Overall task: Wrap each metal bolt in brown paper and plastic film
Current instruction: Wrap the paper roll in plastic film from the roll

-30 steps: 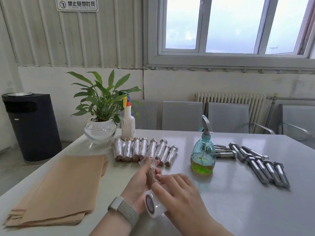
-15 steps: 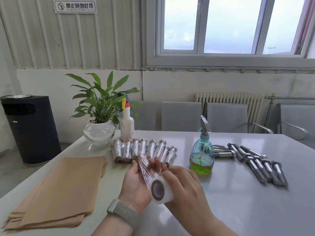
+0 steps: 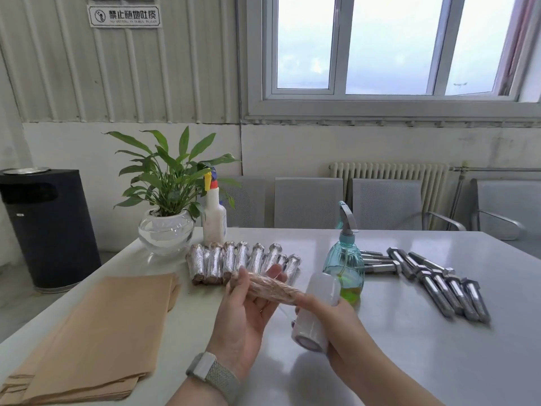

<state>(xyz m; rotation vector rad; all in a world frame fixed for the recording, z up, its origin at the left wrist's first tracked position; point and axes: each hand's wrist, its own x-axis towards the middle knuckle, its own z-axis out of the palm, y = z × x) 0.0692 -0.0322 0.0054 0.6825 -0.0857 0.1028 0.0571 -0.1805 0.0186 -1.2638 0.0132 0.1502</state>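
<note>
Head view: the left hand, palm up with fingers curled, holds the paper-wrapped bolt across its fingertips, above the tabletop. At its 3 o'clock the right hand grips the plastic film roll. The film strand between roll and bolt is hard to make out. Wrapped bolts lie at 12 o'clock, bare bolts at 2 o'clock, brown paper sheets at 9 o'clock.

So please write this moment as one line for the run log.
step: film wrap | left hand: holds paper-wrapped bolt | right hand: holds film roll | wrapped bolts: row behind | bare bolts: right
</note>
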